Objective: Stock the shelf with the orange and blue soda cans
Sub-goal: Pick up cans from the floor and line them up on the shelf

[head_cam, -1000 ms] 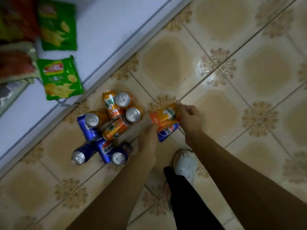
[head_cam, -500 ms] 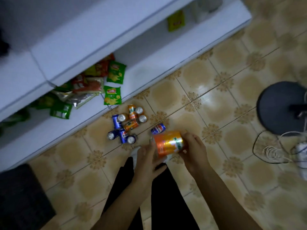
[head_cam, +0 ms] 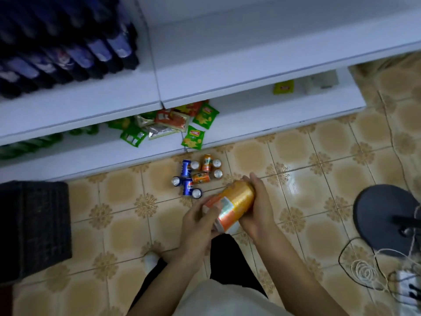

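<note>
An orange soda can [head_cam: 237, 201] lies tilted between both hands, well above the floor. My right hand [head_cam: 257, 206] curls round its right side. My left hand [head_cam: 198, 222] grips its lower left end with fingers and thumb. On the tiled floor beyond, close to the bottom shelf, several orange and blue cans [head_cam: 197, 175] lie in a loose cluster. The white shelf unit [head_cam: 227, 71] spans the top of the view, its middle board bare on the right.
Green and red snack bags [head_cam: 193, 135] lie on the bottom shelf. Dark bottles [head_cam: 68, 49] fill the upper left shelf. A black crate [head_cam: 34, 226] stands at left. A round black stand base [head_cam: 387, 217] and coiled white cord [head_cam: 366, 272] sit at right.
I have risen from the floor with the orange can. The can came up between both hands and the view pulled back from the pile. A blue can that lay beneath it is hidden now.
</note>
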